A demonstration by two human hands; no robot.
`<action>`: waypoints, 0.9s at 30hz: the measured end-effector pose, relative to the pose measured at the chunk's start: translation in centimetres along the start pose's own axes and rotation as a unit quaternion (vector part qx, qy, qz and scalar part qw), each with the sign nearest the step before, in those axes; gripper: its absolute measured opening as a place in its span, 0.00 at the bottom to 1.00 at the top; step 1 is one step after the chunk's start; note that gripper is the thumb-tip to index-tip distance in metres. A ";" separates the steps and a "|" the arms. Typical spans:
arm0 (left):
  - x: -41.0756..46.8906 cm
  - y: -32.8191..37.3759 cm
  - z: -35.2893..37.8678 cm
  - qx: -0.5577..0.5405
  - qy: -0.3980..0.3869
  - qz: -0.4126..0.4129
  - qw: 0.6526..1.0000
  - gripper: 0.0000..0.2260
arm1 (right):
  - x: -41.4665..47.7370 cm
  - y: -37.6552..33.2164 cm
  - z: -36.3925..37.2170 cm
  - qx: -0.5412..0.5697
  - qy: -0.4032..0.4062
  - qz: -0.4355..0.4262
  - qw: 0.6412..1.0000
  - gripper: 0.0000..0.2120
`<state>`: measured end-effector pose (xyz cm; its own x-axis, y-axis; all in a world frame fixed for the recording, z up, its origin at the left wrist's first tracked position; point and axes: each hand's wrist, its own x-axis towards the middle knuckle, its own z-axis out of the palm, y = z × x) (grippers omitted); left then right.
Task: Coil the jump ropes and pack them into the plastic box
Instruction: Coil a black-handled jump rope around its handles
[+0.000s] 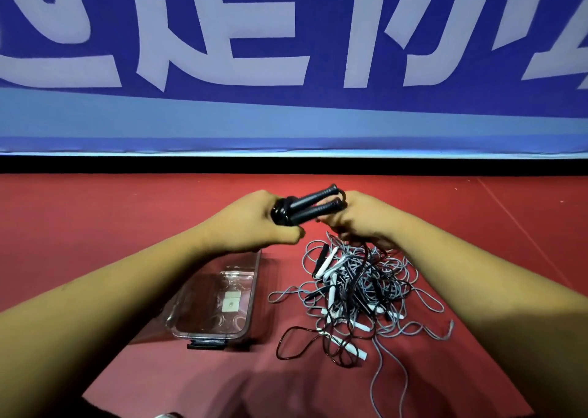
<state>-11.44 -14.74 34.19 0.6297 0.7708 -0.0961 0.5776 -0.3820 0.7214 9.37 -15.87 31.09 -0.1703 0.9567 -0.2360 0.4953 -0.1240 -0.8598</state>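
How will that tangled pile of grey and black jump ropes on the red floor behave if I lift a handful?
Probably floppy: the tangled pile of thin cords lies in loose loops on the red floor. Likely to come up as one snagged clump, since the loops cross everywhere. The white handles would probably dangle and swing.
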 end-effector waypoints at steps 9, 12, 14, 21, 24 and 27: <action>2.1 -2.6 -1.1 -0.031 0.178 -0.053 0.982 0.16 | -0.4 -1.1 3.7 0.059 -0.100 0.001 0.993 0.11; 2.6 -3.3 -1.3 0.099 0.195 -0.039 0.975 0.13 | -0.6 -2.0 4.3 0.019 -0.077 -0.022 0.997 0.12; 3.0 -3.7 -1.3 0.157 0.203 -0.040 0.966 0.10 | -0.6 -2.6 4.5 -0.039 -0.049 -0.039 0.997 0.13; 3.3 -5.2 -1.7 0.263 0.182 -0.100 0.942 0.08 | -1.4 -3.3 3.9 -0.155 -0.055 -0.050 0.985 0.07; 3.3 -5.8 -1.7 0.300 0.117 -0.123 0.939 0.08 | -1.4 -3.7 3.5 -0.207 -0.002 -0.086 0.975 0.09; 3.0 -5.2 -1.4 0.336 0.013 -0.075 0.939 0.08 | -1.3 -4.0 2.3 -0.234 0.058 -0.128 0.962 0.10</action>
<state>-13.28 -9.79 31.09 0.5076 0.8503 -0.1389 0.8614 -0.4971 0.1043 5.66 -17.22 33.76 -0.2553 0.9664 0.0310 0.7838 0.2257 -0.5786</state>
